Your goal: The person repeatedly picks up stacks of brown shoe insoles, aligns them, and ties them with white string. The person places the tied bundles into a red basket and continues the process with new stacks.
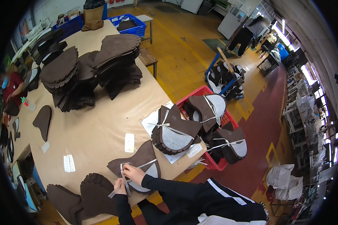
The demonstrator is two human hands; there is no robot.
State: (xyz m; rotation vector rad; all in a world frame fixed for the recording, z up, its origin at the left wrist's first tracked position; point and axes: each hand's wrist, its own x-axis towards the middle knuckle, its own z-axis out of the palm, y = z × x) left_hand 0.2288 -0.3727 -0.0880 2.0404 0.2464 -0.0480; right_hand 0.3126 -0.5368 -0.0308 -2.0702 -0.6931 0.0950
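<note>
In front of me lies a bundle of dark brown cut pieces (142, 154) with a grey patch (152, 173) on its near side. A narrow white strip (147, 164) runs across it. Over the bundle, my right hand (134, 174) is closed with its fingertips on the white strip. Just nearer and to the left, my left hand (119, 186) pinches the strip too, and a loose end hangs below it. The fingers partly hide where the strip crosses.
Unbound brown stacks (97, 193) lie at the near left, taller stacks (118, 62) farther back. A tied bundle (176, 129) sits at the right table edge, beside a red crate (233, 122) of tied bundles. Paper tags (129, 143) dot the table (97, 127). A person (15, 88) works at the far left.
</note>
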